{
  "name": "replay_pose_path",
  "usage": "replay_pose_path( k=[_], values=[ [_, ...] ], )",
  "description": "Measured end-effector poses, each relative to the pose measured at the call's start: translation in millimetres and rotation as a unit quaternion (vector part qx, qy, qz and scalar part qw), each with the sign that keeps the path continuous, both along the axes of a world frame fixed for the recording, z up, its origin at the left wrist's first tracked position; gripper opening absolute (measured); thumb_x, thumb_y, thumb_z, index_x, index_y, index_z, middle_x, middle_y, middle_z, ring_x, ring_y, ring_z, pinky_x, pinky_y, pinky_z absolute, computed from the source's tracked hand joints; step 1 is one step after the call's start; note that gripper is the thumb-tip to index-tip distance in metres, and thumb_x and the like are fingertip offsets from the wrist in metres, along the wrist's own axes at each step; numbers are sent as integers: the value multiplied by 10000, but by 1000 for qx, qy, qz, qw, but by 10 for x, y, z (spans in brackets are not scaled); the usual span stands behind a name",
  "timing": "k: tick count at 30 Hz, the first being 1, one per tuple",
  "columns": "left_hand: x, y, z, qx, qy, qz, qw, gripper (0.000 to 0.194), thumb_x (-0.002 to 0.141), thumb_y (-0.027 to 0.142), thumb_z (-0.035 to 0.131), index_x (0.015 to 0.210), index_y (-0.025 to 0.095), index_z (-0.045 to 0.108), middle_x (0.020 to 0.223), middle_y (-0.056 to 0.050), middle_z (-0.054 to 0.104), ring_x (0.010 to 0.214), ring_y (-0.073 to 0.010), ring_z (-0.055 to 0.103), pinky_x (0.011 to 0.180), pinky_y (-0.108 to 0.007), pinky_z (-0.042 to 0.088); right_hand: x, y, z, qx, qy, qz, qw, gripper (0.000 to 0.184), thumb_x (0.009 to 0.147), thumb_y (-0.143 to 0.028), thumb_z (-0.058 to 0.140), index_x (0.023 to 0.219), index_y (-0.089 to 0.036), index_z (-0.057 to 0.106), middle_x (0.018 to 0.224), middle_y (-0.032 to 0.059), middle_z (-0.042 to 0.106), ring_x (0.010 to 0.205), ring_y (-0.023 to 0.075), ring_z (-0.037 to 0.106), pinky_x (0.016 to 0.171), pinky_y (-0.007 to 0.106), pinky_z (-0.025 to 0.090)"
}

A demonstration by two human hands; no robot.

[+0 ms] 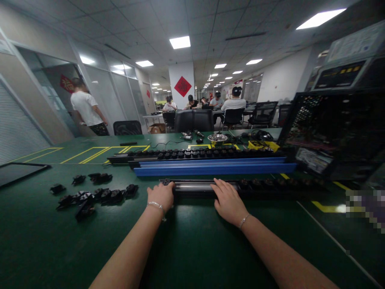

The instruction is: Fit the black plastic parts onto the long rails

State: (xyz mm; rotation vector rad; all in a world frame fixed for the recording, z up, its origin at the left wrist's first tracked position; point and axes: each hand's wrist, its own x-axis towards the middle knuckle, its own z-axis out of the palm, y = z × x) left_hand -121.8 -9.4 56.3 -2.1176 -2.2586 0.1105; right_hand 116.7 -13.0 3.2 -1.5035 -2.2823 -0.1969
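A long black rail (198, 195) with a shiny silver inner channel lies crosswise on the table before me; it looks like a power strip housing. Black socket-like modules (264, 183) fill its right part. My left hand (160, 196) is closed around the rail's left end, by a small black module (166, 182) there. My right hand (230, 202) lies over the rail's middle, fingers stretched out across the channel, just left of the row of modules. Several loose black modules (116, 195) are scattered on the table to the left of my left hand.
Blue rails (213, 168) lie just behind the black one, with more module-filled rails (192, 153) beyond. Farther back are a metal bowl (217, 139), a yellow tray (263, 146) and cordless-looking tools (187, 136). An open computer case (331, 132) stands at right. People sit in the background; one person (87, 106) stands at left.
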Motion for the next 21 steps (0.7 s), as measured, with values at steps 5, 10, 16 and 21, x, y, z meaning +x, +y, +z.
replay_pose_path(
  k=[5, 10, 16, 21],
  values=[
    [-73, 38, -4, -12, 2, 24, 1000, 412, 797, 209, 378, 1151, 333, 548, 1062, -121, 620, 991, -298, 594, 851, -522, 390, 2, 3, -4, -3, 2, 0, 1000, 512, 759, -152, 434, 1263, -123, 520, 1414, 107, 406, 1304, 240, 336, 1096, 391, 222],
    [-164, 79, -4, -21, -14, 35, 999, 422, 800, 219, 365, 1152, 357, 552, 1087, -112, 617, 1005, -303, 594, 841, -495, 406, 3, -1, 3, -5, 0, -3, 1000, 515, 760, -151, 432, 1268, -132, 516, 1416, 102, 404, 1307, 234, 334, 1100, 388, 216],
    [-264, 120, -5, -25, -29, 49, 998, 427, 801, 212, 354, 1148, 352, 560, 1074, -115, 626, 980, -289, 607, 820, -460, 430, 4, 0, -2, -4, 1, -3, 1000, 509, 763, -147, 431, 1265, -138, 518, 1419, 103, 400, 1310, 229, 330, 1103, 393, 212],
    [-351, 152, -18, -26, -46, 70, 996, 426, 795, 210, 356, 1146, 336, 560, 1080, -126, 626, 980, -290, 607, 784, -430, 453, 7, 6, -9, -5, 2, -3, 1000, 509, 764, -147, 429, 1264, -140, 520, 1416, 102, 404, 1307, 231, 335, 1101, 393, 214]
  ],
)
